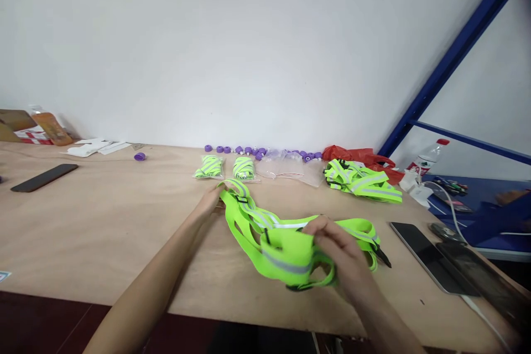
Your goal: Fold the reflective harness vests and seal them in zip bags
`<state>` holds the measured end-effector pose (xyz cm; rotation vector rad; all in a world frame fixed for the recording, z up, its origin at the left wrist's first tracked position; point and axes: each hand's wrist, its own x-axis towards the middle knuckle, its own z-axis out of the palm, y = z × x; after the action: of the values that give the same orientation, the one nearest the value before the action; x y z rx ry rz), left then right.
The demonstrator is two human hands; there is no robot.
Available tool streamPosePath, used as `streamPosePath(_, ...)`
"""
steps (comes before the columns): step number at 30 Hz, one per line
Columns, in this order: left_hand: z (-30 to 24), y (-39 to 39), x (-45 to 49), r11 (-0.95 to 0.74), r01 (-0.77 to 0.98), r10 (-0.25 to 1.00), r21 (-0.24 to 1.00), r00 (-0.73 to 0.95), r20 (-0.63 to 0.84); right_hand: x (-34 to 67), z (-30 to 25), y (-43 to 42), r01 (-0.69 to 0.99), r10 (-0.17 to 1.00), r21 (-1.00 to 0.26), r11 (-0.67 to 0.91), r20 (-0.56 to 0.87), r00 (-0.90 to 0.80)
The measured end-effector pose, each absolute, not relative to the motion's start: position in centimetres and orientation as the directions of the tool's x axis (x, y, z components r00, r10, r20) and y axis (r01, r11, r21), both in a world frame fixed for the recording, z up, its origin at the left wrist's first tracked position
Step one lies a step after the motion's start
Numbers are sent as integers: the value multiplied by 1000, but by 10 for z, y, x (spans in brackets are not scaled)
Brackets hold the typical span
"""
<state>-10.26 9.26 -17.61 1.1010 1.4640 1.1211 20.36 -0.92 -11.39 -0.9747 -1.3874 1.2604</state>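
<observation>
Neon reflective vest [286, 250] lies stretched on the desk [103, 227] between our hands. Left hand [212, 200]: fingers pinch its far loop. Right hand [338, 251]: fingers closed around the folded end. Bagged vests [226, 167] sit just beyond the left fingers, loose pile [360, 180] beyond the right. Risk, we judge: slack straps tangling, or the fold springing open if either grip eases.

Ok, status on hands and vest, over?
Left hand on the far strap end of the neon reflective vest. Right hand gripping its folded middle. Phone lying close by, right.
</observation>
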Motion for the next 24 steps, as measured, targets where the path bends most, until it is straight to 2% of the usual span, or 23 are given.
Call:
streamPosePath(2,-175,95,-101,191,45,973,980,-139,-184,186,-128,-31,-11,953,-992,126,124,-278)
streamPosePath(4,-174,96,-97,186,18,977,982,-111,-183,165,-137,-51,-65,910,-995,72,92,-404)
streamPosePath(7,-170,95,-95,153,43,984,987,-103,-148,144,-141,-67,-125,781,-990,67,130,-611)
streamPosePath(10,-156,82,-99,99,125,981,987,-181,-75,150,-138,-56,-7,723,-947,322,251,-644)
streamPosePath(13,-138,46,-94,0,298,975,955,-211,66,178,-140,-20,224,784,-825,520,356,-508)
streamPosePath(14,-135,31,-87,-67,437,978,897,-148,145,187,-142,-6,315,810,-780,540,379,-448)
streamPosePath(16,-133,1,-67,-172,661,978,731,25,208,201,-148,24,484,830,-676,555,411,-377)
streamPosePath(18,-140,-20,-44,-210,794,972,571,106,210,203,-155,49,606,824,-559,566,396,-404)
streamPosePath(20,-151,-28,-26,-212,865,972,455,136,193,195,-161,66,668,811,-459,586,322,-489)
streamPosePath(22,-161,-26,-18,-228,873,970,430,163,182,182,-166,75,683,787,-400,612,224,-574)
streamPosePath(24,-166,-20,-21,-271,813,961,515,204,185,170,-170,81,677,765,-377,632,161,-624)
